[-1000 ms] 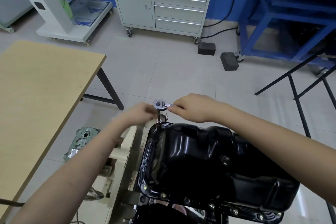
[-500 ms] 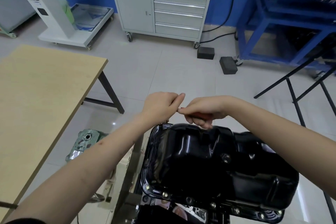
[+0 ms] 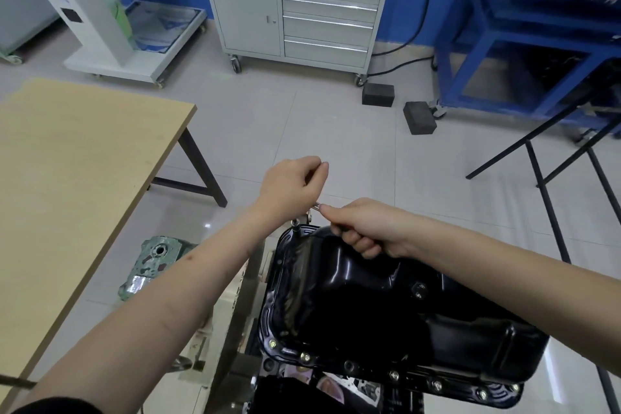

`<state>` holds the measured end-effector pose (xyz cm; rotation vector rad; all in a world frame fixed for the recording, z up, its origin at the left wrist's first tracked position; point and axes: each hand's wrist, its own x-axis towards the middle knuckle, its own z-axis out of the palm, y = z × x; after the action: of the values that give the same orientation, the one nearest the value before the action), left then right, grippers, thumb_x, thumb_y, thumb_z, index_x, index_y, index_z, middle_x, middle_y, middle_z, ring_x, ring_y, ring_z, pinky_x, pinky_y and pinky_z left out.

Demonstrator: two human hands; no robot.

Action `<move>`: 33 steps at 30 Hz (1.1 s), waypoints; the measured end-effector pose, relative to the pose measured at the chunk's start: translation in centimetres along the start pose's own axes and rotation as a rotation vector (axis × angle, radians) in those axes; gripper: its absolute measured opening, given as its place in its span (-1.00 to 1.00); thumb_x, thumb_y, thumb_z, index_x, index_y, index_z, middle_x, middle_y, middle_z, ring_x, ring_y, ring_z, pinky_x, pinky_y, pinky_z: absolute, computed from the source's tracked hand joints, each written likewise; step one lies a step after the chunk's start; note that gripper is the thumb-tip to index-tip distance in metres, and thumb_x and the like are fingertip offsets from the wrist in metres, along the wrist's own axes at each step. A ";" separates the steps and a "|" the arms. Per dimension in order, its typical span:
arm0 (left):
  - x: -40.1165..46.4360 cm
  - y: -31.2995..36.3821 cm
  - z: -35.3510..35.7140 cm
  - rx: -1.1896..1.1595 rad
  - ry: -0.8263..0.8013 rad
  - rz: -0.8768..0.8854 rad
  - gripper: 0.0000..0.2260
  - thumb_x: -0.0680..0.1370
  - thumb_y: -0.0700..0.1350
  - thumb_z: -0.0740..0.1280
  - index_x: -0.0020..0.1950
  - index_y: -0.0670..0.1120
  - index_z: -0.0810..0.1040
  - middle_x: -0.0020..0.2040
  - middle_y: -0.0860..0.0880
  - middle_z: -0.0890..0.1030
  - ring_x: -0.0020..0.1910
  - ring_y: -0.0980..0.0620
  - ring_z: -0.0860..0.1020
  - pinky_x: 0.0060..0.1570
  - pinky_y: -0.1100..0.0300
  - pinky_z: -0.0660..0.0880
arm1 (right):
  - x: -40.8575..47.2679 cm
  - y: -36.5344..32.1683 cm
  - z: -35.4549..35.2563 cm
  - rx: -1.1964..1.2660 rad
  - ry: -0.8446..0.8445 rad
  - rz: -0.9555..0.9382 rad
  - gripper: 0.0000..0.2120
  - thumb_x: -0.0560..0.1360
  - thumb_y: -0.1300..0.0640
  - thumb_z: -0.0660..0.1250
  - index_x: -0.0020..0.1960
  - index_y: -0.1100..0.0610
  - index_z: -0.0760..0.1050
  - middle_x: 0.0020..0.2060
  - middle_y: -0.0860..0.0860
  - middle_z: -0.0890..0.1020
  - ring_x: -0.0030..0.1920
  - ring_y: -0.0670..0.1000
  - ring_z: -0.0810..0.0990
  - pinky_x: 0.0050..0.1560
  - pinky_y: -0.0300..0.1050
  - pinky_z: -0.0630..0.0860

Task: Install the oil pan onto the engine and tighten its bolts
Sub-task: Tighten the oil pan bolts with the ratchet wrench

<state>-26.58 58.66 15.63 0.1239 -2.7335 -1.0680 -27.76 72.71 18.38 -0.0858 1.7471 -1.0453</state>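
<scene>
The black oil pan (image 3: 386,306) lies on the engine, its near flange lined with several bolts (image 3: 305,356). My right hand (image 3: 363,225) grips the handle of a ratchet (image 3: 316,207) over the pan's far left corner. The ratchet's socket (image 3: 295,223) stands on a bolt at that corner. Its head is hidden behind my left wrist. My left hand (image 3: 292,185) hovers just above the ratchet, fingers curled, with nothing seen in it.
A wooden table (image 3: 84,178) stands at the left. A green metal casting (image 3: 158,262) lies on the floor beside the engine stand. Behind are a grey drawer cabinet (image 3: 295,10), two black blocks (image 3: 378,94), a blue frame (image 3: 521,44) and black stand legs (image 3: 544,178).
My left hand has lifted off the ratchet head and curled up above it. My right hand has swung the handle toward me, over the pan's edge.
</scene>
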 end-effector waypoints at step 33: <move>0.5 -5.5 3.9 -0.179 -0.551 -0.209 -0.87 0.49 -0.15 0.36 -0.24 0.03 0.56 -0.37 0.20 0.62 -0.31 0.10 0.52 -0.29 0.29 0.45 | -0.6 -0.8 -7.4 -0.557 0.344 -0.441 -0.60 0.48 -0.07 0.27 -0.19 0.31 0.45 -0.51 -0.05 0.33 -0.52 -0.14 0.27 -0.51 -0.32 0.21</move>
<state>-27.95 57.13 9.15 0.1015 -3.1290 -1.6059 -33.67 76.95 19.87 -0.7024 2.3663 -0.8784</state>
